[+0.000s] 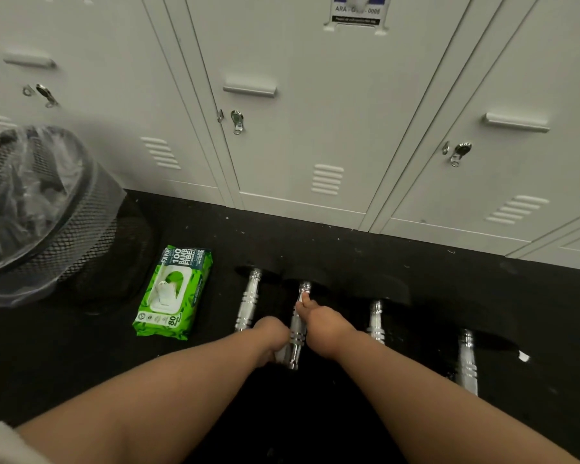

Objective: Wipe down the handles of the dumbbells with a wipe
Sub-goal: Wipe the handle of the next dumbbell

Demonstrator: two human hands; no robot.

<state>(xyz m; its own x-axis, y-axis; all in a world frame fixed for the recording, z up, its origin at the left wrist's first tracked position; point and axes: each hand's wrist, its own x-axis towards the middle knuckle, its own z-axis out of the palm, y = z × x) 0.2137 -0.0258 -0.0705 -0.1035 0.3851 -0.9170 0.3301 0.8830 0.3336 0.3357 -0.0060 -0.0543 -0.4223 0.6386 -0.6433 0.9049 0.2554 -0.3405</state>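
Several dumbbells with chrome handles and black ends lie side by side on the dark floor. My left hand (271,339) grips the near end of the second dumbbell's handle (297,329). My right hand (322,324) lies along the same handle and presses a small white wipe (303,297) against its far part with the fingertips. The first dumbbell handle (248,301) lies to the left; the third handle (375,321) and the fourth handle (467,360) lie to the right.
A green pack of wipes (171,293) lies on the floor left of the dumbbells. A black mesh bin (41,212) with a clear liner stands at far left. White lockers (315,128) run along the back. A white scrap (523,356) lies at right.
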